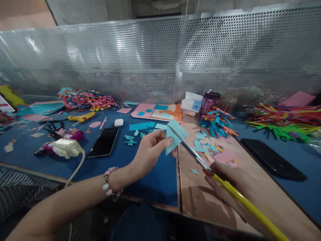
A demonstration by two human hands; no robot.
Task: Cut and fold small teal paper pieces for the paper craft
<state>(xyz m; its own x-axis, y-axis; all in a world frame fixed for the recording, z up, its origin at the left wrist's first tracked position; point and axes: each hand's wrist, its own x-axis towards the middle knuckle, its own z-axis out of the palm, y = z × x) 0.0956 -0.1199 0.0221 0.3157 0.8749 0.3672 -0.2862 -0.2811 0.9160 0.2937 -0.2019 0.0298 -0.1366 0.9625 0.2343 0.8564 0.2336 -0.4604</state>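
Scraps (208, 145) of cut paper litter the board beside a smartphone (103, 142). Left hand (149, 150) pinches a light-blue paper piece (175, 135) aloft; right hand (233, 187) grips yellow-handled scissors (213, 174), blades across it.

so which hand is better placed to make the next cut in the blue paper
Right, likely. The right hand grips the scissors, whose blades meet the paper. The left hand just pinches the paper's lower edge, so it suits steadying.

We see a light blue paper piece (175, 135), scissors (225, 182) with yellow handles, a black phone (103, 142), a dark blue mat (150, 174) and a perforated silver screen (160, 57).
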